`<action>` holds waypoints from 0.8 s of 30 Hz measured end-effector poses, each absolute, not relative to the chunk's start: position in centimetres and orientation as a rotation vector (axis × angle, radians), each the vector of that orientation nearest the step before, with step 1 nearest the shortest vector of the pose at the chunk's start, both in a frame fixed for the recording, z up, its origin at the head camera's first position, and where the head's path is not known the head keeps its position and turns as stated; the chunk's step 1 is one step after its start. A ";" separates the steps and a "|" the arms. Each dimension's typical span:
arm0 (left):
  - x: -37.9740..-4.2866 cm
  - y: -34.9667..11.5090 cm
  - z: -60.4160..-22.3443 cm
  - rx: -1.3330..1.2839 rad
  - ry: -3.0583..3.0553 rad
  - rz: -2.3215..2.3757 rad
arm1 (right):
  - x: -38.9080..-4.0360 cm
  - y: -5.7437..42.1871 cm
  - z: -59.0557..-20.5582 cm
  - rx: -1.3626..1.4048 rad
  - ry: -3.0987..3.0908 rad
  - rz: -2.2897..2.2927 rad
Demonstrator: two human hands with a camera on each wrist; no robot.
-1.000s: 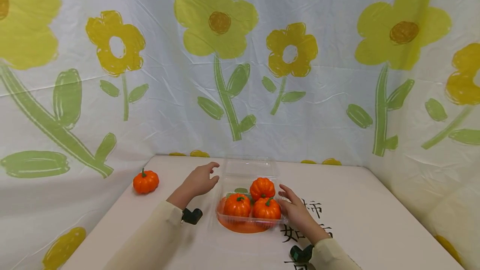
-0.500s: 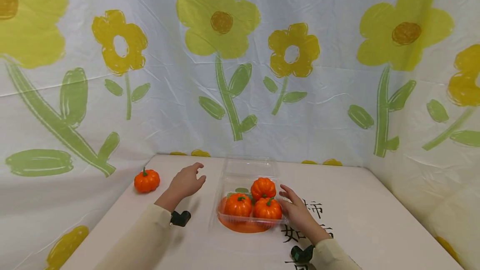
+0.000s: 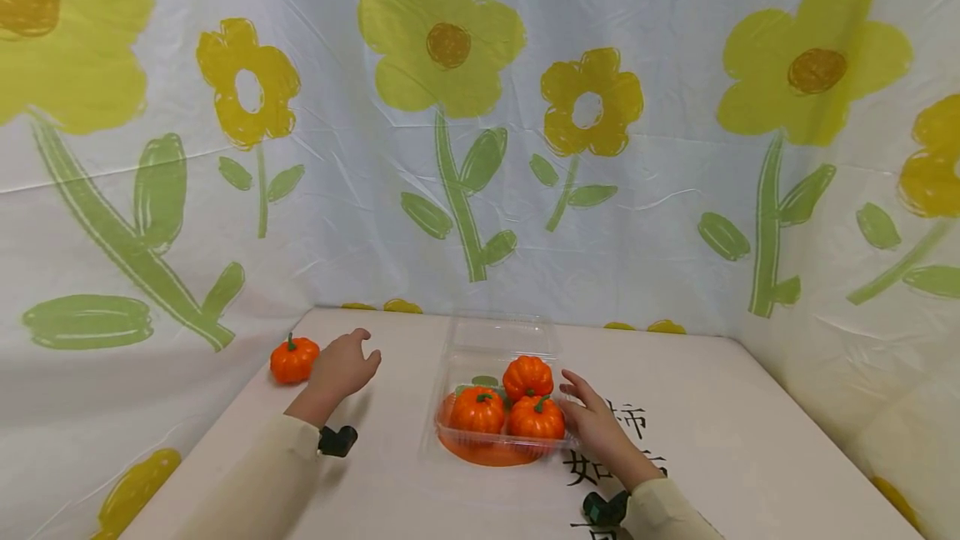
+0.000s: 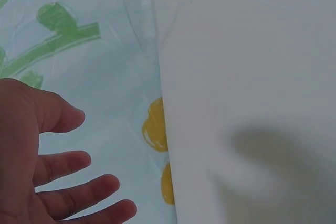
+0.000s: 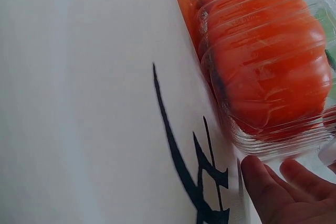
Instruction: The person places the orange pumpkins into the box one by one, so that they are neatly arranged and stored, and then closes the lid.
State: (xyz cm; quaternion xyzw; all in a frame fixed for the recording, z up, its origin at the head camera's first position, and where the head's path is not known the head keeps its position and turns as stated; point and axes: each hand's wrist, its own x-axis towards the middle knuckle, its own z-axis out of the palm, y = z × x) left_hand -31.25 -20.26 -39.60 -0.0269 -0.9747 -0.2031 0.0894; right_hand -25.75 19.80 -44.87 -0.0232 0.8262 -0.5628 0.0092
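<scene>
Shifting left from the box [image 3: 502, 439], left hand [image 3: 342, 367] neared the lone pumpkin [image 3: 291, 360] at far left, seemingly within reach; fingers loosely spread, nothing held; right hand [image 3: 597, 425] stayed at box's right side, fingers relaxed, ungripping; three pumpkins [image 3: 476, 412] sat inside.

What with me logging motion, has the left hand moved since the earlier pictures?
Yes: in the head view, the left hand has moved left, away from the box and closer to the lone pumpkin.

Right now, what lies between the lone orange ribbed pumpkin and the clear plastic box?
In the head view, the left hand, nearer the pumpkin; from the hand to the box, the pale tabletop is bare.
</scene>
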 end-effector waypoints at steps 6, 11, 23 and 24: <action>-31.3 -22.0 -39.9 -0.030 -2.894 -0.621 | -25.8 19.8 -44.9 -0.061 2.585 -1.750; -31.2 -23.4 -40.3 0.010 -2.903 -0.624 | -25.9 19.8 -44.9 -0.066 2.588 -1.741; -30.8 -26.2 -40.7 0.094 -2.911 -0.606 | -26.1 19.9 -45.0 -0.085 2.582 -1.761; -30.8 -26.4 -40.7 0.100 -2.909 -0.608 | -26.1 19.9 -45.0 -0.085 2.580 -1.763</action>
